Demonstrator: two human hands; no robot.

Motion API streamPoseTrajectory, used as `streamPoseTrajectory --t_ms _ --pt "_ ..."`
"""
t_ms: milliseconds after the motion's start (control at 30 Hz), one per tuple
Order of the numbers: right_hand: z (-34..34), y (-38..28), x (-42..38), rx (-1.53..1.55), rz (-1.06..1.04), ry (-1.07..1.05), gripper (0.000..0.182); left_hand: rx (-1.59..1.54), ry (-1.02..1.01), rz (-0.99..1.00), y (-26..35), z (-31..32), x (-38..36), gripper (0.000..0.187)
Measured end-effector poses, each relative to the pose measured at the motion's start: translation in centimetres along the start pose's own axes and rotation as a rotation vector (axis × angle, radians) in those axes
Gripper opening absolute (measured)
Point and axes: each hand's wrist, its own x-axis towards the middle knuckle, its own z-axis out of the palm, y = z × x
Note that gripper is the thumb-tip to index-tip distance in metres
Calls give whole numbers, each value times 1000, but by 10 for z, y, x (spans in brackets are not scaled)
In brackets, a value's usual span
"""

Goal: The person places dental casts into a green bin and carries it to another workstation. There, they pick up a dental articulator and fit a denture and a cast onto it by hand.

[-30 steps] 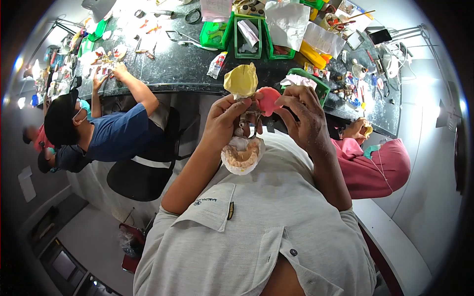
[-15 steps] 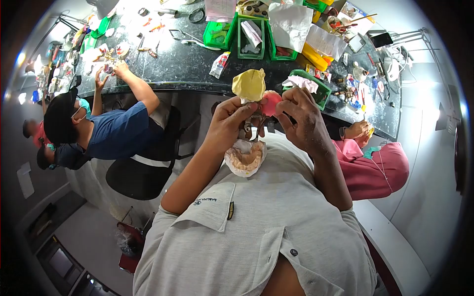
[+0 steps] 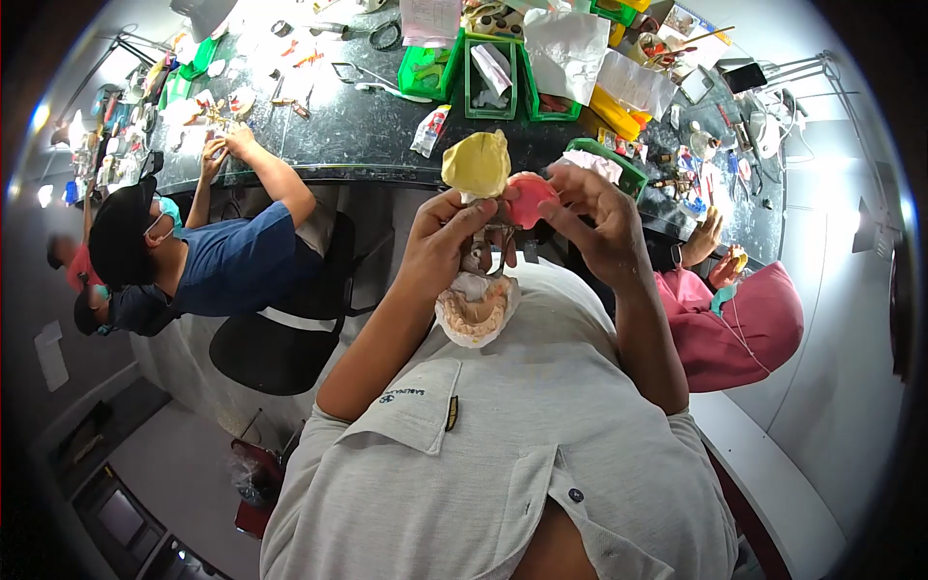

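**Two hands on a dental articulator**

The left hand point(image 3: 440, 242) is curled shut around the metal frame point(image 3: 486, 253) of an articulator, held up in front of the chest. At 12 o'clock on the frame sits a matte, lumpy yellow cast point(image 3: 477, 164); at 6 o'clock hangs a chalky white cast point(image 3: 475, 310), horseshoe-shaped with pale orange ridges of teeth.

The right hand point(image 3: 599, 227) pinches a smooth, rounded pink wax plate point(image 3: 530, 199) between thumb and fingertips, at 3 o'clock of the yellow cast and touching it.

Beyond, at 12 o'clock, runs a dark speckled stone tabletop point(image 3: 358, 126) with green plastic bins point(image 3: 488, 72) and crumpled white paper point(image 3: 565, 43). At 9 o'clock a person in a blue shirt point(image 3: 232, 261) works at it; at 3 o'clock sits a person in pink point(image 3: 739, 329).
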Motion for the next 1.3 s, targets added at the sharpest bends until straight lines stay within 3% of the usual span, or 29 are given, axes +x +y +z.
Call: streamPoseTrajectory --t_ms 67,200,300,367,467,500,633,700,933,1000,1233,1300 --pt "0 5 0 430 383 -172 31 39 2 -14 -2 2 -1 34" --pt "-2 1 -2 510 391 -105 25 94 -8 -20 -6 -1 -2 36" --pt "-4 -10 -1 619 349 43 24 30 25 123 -11 6 4 32" --pt "-2 -16 -2 650 324 65 25 219 137 212 -8 10 7 17" --pt "4 -31 -4 706 279 85 28 487 202 350 -18 -1 16 31" --pt "6 -37 -4 732 259 85 28 571 216 404 -22 -6 19 26" --pt "13 -49 -2 608 209 68 26 825 256 497 -20 -4 17 21" --pt "19 -55 -1 577 183 74 26 1041 312 548 -19 1 12 28" --pt "39 -63 -6 466 106 104 25 1075 343 646 -28 5 12 33" --pt "44 -59 -6 419 31 117 23 1100 335 656 -28 7 10 26" --pt "40 -60 -4 208 63 54 23 1050 355 572 -28 5 5 26" --pt "40 -58 -3 232 -47 45 26 1064 369 610 -28 7 6 26"
